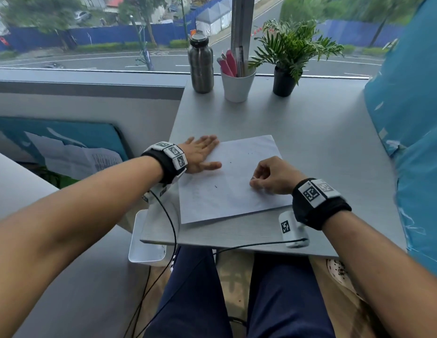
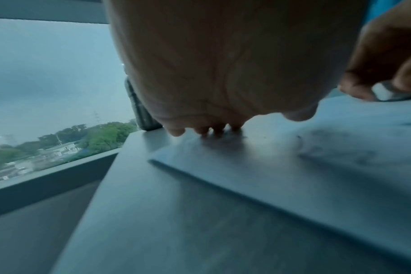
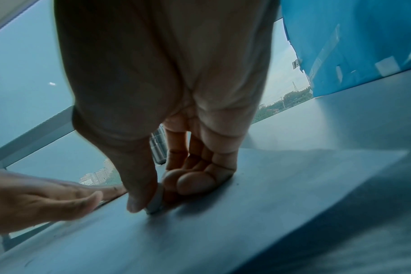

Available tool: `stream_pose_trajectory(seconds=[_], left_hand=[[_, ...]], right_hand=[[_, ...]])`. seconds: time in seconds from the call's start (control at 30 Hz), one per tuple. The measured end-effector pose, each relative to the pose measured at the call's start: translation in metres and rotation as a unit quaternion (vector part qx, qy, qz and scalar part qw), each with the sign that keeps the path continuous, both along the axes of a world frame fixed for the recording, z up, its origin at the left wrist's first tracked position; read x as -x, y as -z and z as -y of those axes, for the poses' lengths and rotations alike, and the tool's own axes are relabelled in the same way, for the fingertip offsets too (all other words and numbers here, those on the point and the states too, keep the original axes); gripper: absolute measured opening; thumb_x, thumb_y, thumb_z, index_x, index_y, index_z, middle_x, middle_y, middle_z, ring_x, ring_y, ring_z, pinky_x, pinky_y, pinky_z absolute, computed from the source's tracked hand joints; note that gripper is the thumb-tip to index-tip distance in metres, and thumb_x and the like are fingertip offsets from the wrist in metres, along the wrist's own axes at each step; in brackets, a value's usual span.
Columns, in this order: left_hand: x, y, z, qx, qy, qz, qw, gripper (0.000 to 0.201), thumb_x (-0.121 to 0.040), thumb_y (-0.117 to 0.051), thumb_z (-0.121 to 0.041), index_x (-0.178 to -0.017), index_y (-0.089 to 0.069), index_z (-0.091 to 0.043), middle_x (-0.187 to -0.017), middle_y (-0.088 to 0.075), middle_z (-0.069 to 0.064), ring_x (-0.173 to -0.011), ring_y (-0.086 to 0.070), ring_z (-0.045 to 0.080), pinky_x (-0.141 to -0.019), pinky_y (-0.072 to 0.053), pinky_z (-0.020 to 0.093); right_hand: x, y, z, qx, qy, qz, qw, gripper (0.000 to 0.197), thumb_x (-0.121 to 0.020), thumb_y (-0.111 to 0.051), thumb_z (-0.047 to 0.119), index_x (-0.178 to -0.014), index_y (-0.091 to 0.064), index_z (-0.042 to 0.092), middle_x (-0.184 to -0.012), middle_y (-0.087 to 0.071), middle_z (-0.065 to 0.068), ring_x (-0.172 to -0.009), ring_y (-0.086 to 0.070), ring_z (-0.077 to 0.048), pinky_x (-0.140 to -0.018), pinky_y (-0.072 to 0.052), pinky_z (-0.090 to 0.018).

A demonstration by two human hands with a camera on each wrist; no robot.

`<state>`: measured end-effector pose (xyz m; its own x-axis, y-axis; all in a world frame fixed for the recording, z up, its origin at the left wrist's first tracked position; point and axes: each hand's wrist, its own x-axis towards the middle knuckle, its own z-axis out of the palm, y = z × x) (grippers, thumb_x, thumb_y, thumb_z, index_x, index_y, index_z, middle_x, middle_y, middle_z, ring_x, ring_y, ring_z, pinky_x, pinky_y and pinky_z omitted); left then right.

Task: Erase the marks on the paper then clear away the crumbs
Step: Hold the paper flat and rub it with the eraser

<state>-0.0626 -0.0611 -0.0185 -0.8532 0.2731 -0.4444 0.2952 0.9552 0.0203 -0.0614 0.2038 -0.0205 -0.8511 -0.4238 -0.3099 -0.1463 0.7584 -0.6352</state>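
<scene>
Where the grey table [image 1: 310, 147] ends nearest the person, a smooth white sheet of paper [image 1: 227, 181] lies flat and slightly askew, dotted with small dark crumbs [image 1: 216, 186]. On it the right hand [image 1: 273, 176] curls thumb and fingertips round a small white eraser [image 3: 156, 201] that touches the sheet, while the left hand [image 1: 200, 154] presses flat, fingers straight, on the paper's left edge. Farther back stand a ribbed steel bottle [image 1: 200, 64], a white cup of pens [image 1: 237, 86] and a potted plant [image 1: 290, 57] before the window [image 1: 90, 32].

Grey table [image 1: 310, 132] before street-facing window [image 1: 90, 32]
</scene>
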Motion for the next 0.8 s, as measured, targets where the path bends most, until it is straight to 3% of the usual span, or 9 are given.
stream_pose_trajectory(seconds=[0.07, 0.13, 0.2, 0.27, 0.37, 0.53, 0.63, 0.7, 0.8], left_hand=[[-0.002, -0.007, -0.002, 0.007, 0.019, -0.029, 0.999, 0.09, -0.093, -0.025, -0.068, -0.156, 0.01, -0.014, -0.163, 0.016, 0.003, -0.15, 0.011, 0.018, -0.121, 0.007, 0.039], [-0.02, -0.011, -0.011, -0.022, 0.118, -0.039, 0.992, 0.09, -0.092, -0.025, -0.069, -0.156, 0.011, -0.016, -0.162, 0.018, 0.002, -0.149, 0.015, 0.017, -0.119, 0.012, 0.036], [-0.046, -0.009, -0.016, -0.053, 0.214, -0.019, 0.975, 0.089, -0.091, -0.024, -0.071, -0.156, 0.011, -0.022, -0.161, 0.021, -0.005, -0.148, 0.02, 0.013, -0.118, 0.016, 0.033], [-0.064, -0.003, -0.013, -0.058, 0.26, 0.021, 0.964, 0.088, -0.09, -0.024, -0.072, -0.155, 0.012, -0.025, -0.16, 0.022, -0.01, -0.147, 0.021, 0.009, -0.118, 0.016, 0.031], [-0.059, 0.004, -0.001, -0.068, 0.244, 0.026, 0.967, 0.085, -0.091, -0.027, -0.07, -0.155, 0.011, -0.028, -0.161, 0.021, -0.012, -0.147, 0.02, 0.007, -0.119, 0.014, 0.033], [-0.003, 0.004, 0.007, -0.051, 0.062, 0.01, 0.997, 0.086, -0.095, -0.03, -0.064, -0.156, 0.01, -0.019, -0.163, 0.016, 0.0, -0.15, 0.012, 0.014, -0.122, -0.001, 0.045], [0.013, -0.004, 0.008, -0.02, -0.024, -0.001, 1.0, 0.093, -0.092, -0.026, -0.07, -0.156, 0.009, -0.012, -0.163, 0.015, 0.005, -0.15, 0.011, 0.017, -0.123, 0.002, 0.041], [0.004, -0.01, 0.004, -0.017, 0.026, -0.032, 0.999, 0.095, -0.09, -0.024, -0.072, -0.155, 0.01, -0.012, -0.163, 0.016, 0.006, -0.15, 0.012, 0.018, -0.122, 0.004, 0.041], [-0.027, -0.008, -0.007, -0.048, 0.193, -0.036, 0.979, 0.092, -0.089, -0.023, -0.073, -0.156, 0.011, -0.019, -0.162, 0.02, -0.002, -0.149, 0.019, 0.014, -0.12, 0.014, 0.036]], right_hand=[[0.0, 0.001, 0.0, 0.0, 0.001, 0.002, 1.0, 0.015, -0.076, -0.076, 0.027, -0.081, -0.069, 0.014, -0.078, -0.07, 0.001, -0.061, -0.059, -0.007, -0.063, -0.047, -0.022], [0.001, 0.001, 0.001, 0.003, 0.003, 0.005, 1.0, 0.015, -0.076, -0.076, 0.027, -0.081, -0.069, 0.015, -0.078, -0.071, 0.001, -0.062, -0.059, -0.008, -0.063, -0.047, -0.022], [0.001, 0.002, 0.001, 0.005, 0.003, 0.002, 1.0, 0.016, -0.076, -0.077, 0.027, -0.081, -0.069, 0.015, -0.078, -0.071, 0.001, -0.062, -0.059, -0.007, -0.063, -0.047, -0.022], [0.0, 0.003, 0.001, 0.001, -0.002, -0.005, 1.0, 0.016, -0.077, -0.077, 0.028, -0.081, -0.068, 0.015, -0.078, -0.07, 0.002, -0.062, -0.058, -0.007, -0.061, -0.045, -0.022], [0.0, 0.002, 0.001, 0.001, -0.003, -0.002, 1.0, 0.015, -0.078, -0.076, 0.028, -0.082, -0.068, 0.015, -0.079, -0.069, 0.001, -0.064, -0.059, -0.008, -0.062, -0.046, -0.022], [-0.002, -0.001, 0.001, 0.001, 0.0, 0.003, 1.0, 0.014, -0.078, -0.075, 0.027, -0.081, -0.068, 0.015, -0.079, -0.07, 0.0, -0.063, -0.059, -0.008, -0.064, -0.049, -0.025], [-0.002, -0.002, 0.001, 0.001, 0.005, 0.007, 1.0, 0.014, -0.079, -0.075, 0.027, -0.081, -0.068, 0.015, -0.08, -0.07, -0.001, -0.063, -0.059, -0.009, -0.067, -0.053, -0.027], [-0.002, -0.002, 0.002, 0.003, 0.005, 0.009, 1.0, 0.014, -0.079, -0.075, 0.027, -0.081, -0.068, 0.015, -0.079, -0.07, 0.0, -0.063, -0.059, -0.009, -0.067, -0.053, -0.027], [-0.002, -0.002, 0.002, 0.003, 0.004, 0.008, 1.0, 0.015, -0.079, -0.076, 0.026, -0.082, -0.068, 0.014, -0.077, -0.068, 0.002, -0.062, -0.058, -0.007, -0.066, -0.05, -0.025]])
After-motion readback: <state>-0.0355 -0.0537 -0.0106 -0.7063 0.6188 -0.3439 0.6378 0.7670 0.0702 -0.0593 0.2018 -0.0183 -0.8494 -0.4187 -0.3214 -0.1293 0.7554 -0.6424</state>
